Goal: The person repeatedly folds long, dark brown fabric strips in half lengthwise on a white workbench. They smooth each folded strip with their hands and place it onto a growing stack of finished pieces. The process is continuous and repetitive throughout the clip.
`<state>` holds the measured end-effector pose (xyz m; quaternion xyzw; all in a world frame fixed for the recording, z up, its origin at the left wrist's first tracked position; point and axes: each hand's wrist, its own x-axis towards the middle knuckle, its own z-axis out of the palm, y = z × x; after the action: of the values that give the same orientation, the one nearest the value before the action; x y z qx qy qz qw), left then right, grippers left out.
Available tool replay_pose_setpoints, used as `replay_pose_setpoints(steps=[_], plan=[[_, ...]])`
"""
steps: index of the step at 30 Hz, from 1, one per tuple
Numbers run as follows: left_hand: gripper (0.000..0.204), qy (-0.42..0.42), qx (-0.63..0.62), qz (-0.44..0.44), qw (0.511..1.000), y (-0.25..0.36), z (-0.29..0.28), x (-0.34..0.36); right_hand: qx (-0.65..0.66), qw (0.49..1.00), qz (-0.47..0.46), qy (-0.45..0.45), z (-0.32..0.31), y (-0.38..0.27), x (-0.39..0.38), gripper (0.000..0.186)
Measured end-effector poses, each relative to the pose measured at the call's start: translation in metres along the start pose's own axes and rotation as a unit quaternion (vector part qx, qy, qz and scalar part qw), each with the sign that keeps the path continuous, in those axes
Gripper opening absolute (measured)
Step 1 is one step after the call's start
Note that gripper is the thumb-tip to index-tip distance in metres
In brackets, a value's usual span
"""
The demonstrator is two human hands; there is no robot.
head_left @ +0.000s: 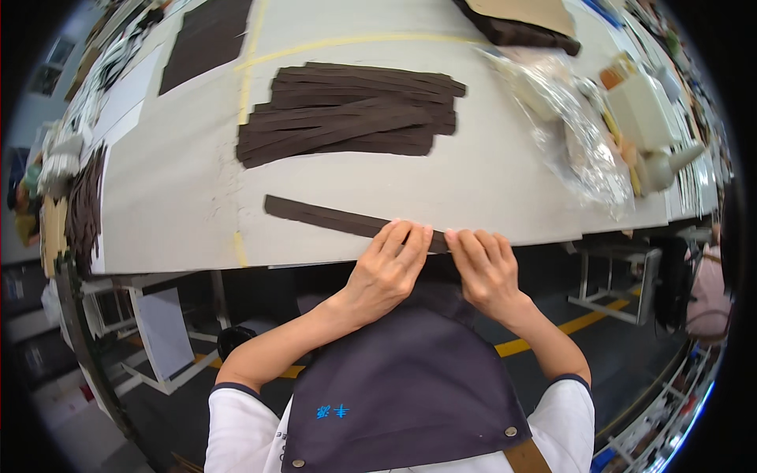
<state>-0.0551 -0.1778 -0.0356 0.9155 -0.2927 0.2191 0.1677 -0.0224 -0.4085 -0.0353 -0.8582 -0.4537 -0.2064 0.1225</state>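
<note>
A long dark brown strip (323, 216), of leather or cloth, lies slanting near the table's front edge, with a lengthwise line along it. My left hand (388, 264) presses bent fingertips together on the strip toward its right end. Just to the right, my right hand (485, 268) has its fingers closed at the strip's right end, and the fingertips hide that end. Farther back on the table lies a loose pile of similar brown strips (347, 114), stacked in uneven layers.
Clear plastic bags (568, 134) lie at the right, beside a white bottle with a nozzle (666, 167) and a white container (643, 110). A dark brown sheet (206, 43) lies at the back left. More strips (85, 205) hang over the left edge of the table (173, 213).
</note>
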Motion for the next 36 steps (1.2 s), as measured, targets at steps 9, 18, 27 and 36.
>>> replay_pose_setpoints(steps=[9,18,27,36], plan=[[0.047,0.0,0.016,-0.046,0.999,-0.098,-0.058,-0.062,0.009,0.999,0.012,-0.038,-0.004,-0.005,0.002,0.05],[0.044,0.009,0.112,-0.203,0.973,-0.174,-0.114,-0.092,0.058,0.996,0.049,-0.053,-0.018,-0.006,0.018,0.049],[0.023,-0.281,-0.161,-0.191,0.927,-0.141,-0.096,-0.001,0.196,0.979,0.029,-0.048,0.023,-0.013,0.089,0.051],[0.018,-0.201,-0.23,-0.189,0.933,-0.143,-0.102,-0.025,0.251,0.964,0.038,-0.076,0.036,-0.024,0.1,0.048]])
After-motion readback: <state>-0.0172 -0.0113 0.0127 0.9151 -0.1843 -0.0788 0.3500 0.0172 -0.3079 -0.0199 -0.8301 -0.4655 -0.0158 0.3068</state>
